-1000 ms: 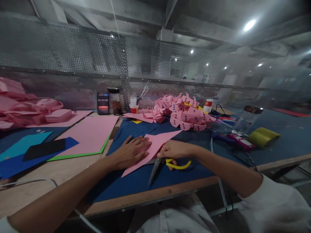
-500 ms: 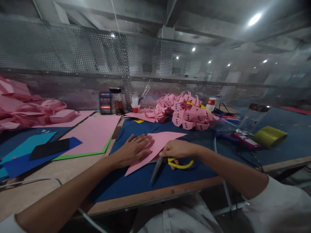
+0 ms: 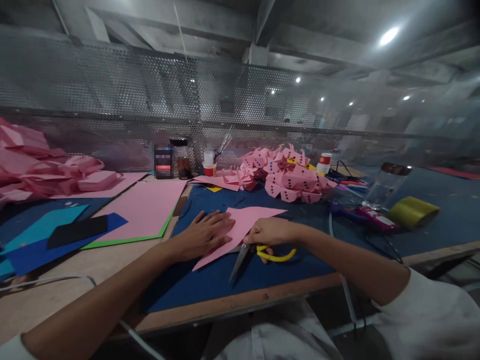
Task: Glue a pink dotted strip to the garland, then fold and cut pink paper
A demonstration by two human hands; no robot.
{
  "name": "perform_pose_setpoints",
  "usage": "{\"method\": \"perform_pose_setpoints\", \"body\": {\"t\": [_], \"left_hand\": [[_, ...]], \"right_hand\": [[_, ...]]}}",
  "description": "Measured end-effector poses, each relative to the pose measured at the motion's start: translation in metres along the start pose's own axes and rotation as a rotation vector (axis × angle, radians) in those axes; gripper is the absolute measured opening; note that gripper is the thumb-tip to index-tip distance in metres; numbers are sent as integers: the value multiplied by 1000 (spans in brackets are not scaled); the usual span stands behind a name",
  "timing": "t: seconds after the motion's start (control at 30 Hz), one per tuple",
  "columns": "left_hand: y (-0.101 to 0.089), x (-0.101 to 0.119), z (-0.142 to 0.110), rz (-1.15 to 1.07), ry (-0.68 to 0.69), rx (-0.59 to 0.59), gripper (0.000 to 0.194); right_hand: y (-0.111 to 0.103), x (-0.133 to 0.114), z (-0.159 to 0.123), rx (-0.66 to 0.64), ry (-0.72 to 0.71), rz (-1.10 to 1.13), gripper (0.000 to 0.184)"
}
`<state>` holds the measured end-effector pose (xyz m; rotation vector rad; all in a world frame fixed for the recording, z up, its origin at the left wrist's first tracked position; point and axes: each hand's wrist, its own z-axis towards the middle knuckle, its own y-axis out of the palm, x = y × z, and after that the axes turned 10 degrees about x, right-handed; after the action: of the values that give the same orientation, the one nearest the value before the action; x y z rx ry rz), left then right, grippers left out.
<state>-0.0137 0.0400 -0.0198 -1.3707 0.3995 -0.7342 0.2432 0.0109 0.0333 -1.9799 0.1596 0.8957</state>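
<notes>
A pink paper sheet (image 3: 245,223) lies on a blue mat (image 3: 210,280) in front of me. My left hand (image 3: 200,234) rests flat on the sheet's left part, fingers stretched out. My right hand (image 3: 268,233) is closed around yellow-handled scissors (image 3: 258,253), whose blades point down and left along the sheet's lower edge.
A heap of pink folded paper pieces with dots (image 3: 288,175) sits behind the sheet. Large pink, green and blue sheets (image 3: 138,210) lie to the left, with more pink paper (image 3: 45,165) beyond. Jars and cups (image 3: 183,160), a glue gun (image 3: 369,215) and a yellow roll (image 3: 412,211) stand around. A perforated metal wall (image 3: 112,115) closes the back.
Both hands and the scissors stay almost in place. The view has shifted slightly; the scissors' blades sit a little closer to the sheet's edge.
</notes>
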Motion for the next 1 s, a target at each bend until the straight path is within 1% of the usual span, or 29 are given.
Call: {"method": "perform_pose_setpoints", "body": {"t": [0.13,0.27,0.33,0.4,0.47,0.6,0.7,0.77,1.0], "left_hand": [[-11,-1,-2,-104,-28,-56,68],[-25,-7,-3,-207,-35,-90,82],[-29,-9,-3,-221,-25,-137,88],[-32,-10,-3,-228,-13,-171,90],[-35,-10,-3,-232,-6,-166,91],[-39,-11,-5,-268,-8,-117,95],[-42,-12,-7,-298,14,-190,92],[-41,-14,-7,-295,33,-238,90],[-41,-16,-6,-287,47,-285,90]], "right_hand": [[0,-4,-2,2,12,-8,40],[-1,-3,-5,-4,-8,-21,42],[-2,-1,-5,-8,-17,-20,43],[-2,2,-4,-13,-30,-4,43],[-1,5,-3,-17,-40,14,42],[-1,7,-1,-7,-42,32,40],[-1,6,-2,13,-10,25,41],[-2,6,-2,1,-7,28,42],[0,16,4,-28,-75,59,41]]}}
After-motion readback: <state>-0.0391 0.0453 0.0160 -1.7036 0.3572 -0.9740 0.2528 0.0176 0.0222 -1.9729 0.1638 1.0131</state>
